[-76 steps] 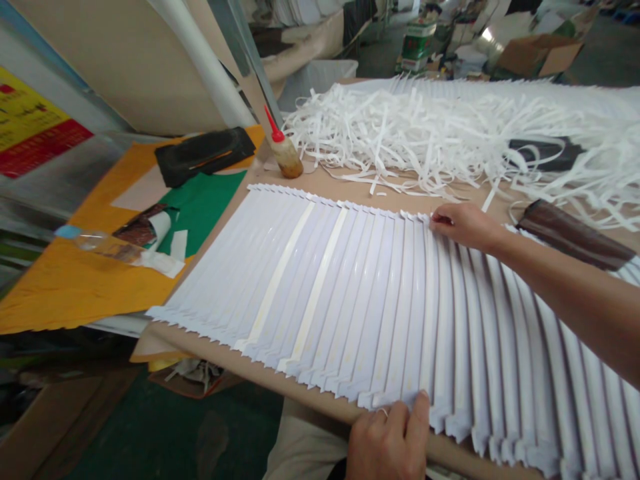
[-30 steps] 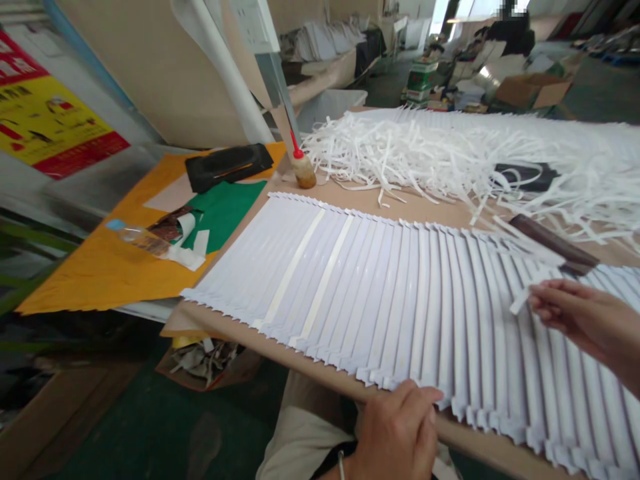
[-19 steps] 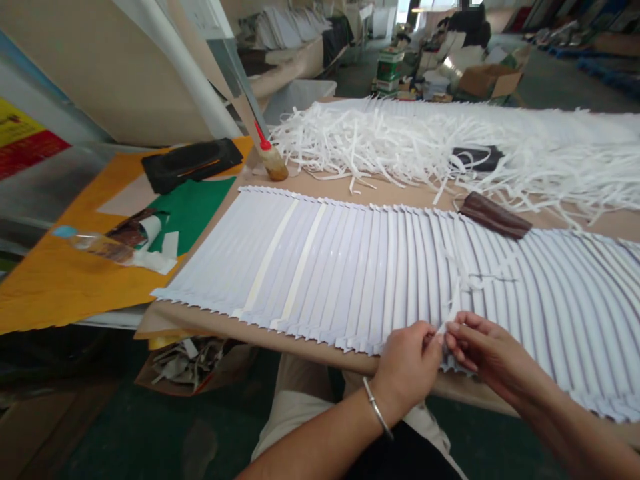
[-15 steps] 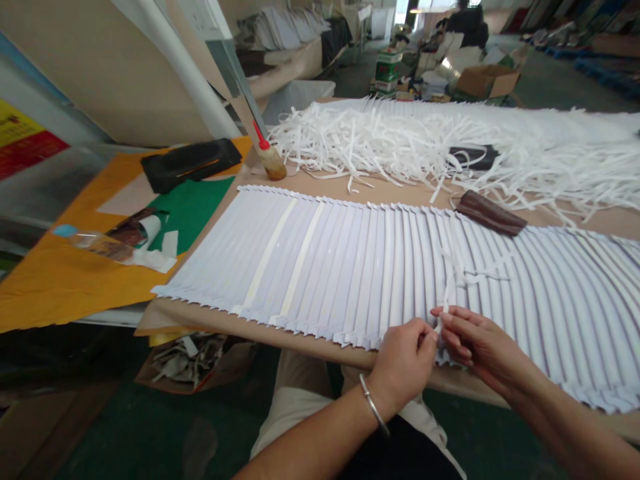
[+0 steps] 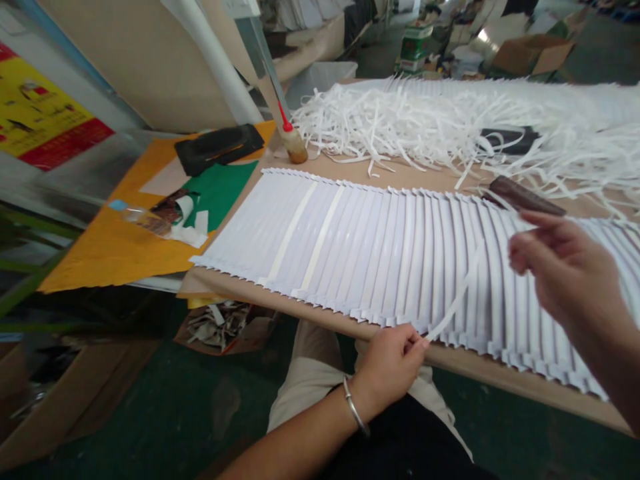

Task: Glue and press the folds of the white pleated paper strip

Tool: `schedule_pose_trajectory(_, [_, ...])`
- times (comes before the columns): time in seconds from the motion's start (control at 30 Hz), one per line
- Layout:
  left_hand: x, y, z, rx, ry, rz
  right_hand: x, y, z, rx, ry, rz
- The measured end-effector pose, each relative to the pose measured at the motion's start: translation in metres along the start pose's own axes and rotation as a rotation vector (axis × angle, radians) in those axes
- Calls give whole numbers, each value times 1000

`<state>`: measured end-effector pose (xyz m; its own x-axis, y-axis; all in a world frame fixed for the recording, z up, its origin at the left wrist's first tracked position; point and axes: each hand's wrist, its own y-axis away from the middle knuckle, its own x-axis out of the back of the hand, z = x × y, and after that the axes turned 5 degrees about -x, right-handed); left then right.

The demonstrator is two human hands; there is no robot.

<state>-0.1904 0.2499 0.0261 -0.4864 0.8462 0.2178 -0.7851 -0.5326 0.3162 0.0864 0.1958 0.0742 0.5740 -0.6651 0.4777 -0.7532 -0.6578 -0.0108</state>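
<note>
Paper strip (image 5: 457, 303) – thin and white – is pinched in my left hand (image 5: 387, 363), right at the near edge of the folded white paper (image 5: 380, 253). My right hand (image 5: 563, 267) has pulled away and is open over the folds – my hands are apart now.

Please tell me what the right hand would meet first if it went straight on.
Most likely the dark brown bar beyond the right hand, though depth is unclear.
</note>
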Motion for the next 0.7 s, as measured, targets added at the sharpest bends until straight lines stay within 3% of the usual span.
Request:
schedule_pose_trajectory(0.07, [-1,0,1,-61,-32,43,-25,42,-18,343,218,-470])
schedule_pose_trajectory(0.1, [-1,1,2,-86,-33,71,-36,58,-24,495,301,-607])
schedule_pose_trajectory(0.17, [1,4,0,-104,-7,123,-51,77,-30,652,409,-778])
schedule_pose_trajectory(0.23, [4,10,-5,-80,57,154,-58,79,-28,614,456,-847])
schedule_pose_trajectory(0.37, [8,19,-18,-1,252,167,-66,64,-20,385,465,-976])
schedule_pose_trajectory(0.47, [11,22,-25,52,376,152,-77,54,-20,339,472,-1007])
schedule_pose_trajectory(0.57, [17,25,-31,88,419,151,-91,42,-22,328,509,-979])
schedule_pose_trajectory(0.7, [31,29,-38,38,236,218,-104,20,-22,388,597,-879])
